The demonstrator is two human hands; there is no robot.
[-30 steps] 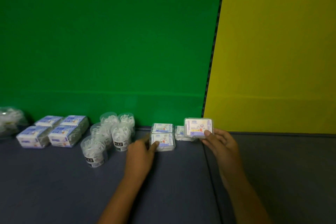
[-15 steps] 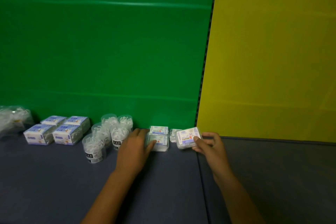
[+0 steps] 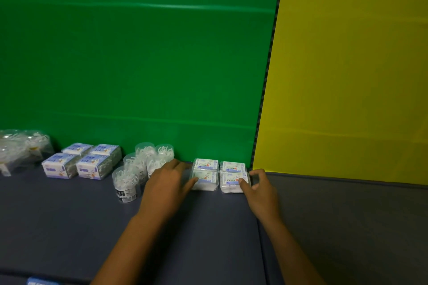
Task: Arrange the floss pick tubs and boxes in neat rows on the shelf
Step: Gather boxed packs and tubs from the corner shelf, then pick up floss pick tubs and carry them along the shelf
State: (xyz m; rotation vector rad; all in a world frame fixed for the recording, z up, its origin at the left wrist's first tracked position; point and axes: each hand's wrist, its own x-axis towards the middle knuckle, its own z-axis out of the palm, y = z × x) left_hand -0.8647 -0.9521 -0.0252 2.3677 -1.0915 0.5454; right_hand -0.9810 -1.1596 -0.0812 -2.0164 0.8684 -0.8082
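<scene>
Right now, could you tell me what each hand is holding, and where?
The right hand pinches the front right flat box at its right end. The left hand rests against the front left flat box, thumb on its left edge.

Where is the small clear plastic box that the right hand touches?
In the head view, the small clear plastic box lies front right in a block of four, near the green and yellow wall seam.
</scene>
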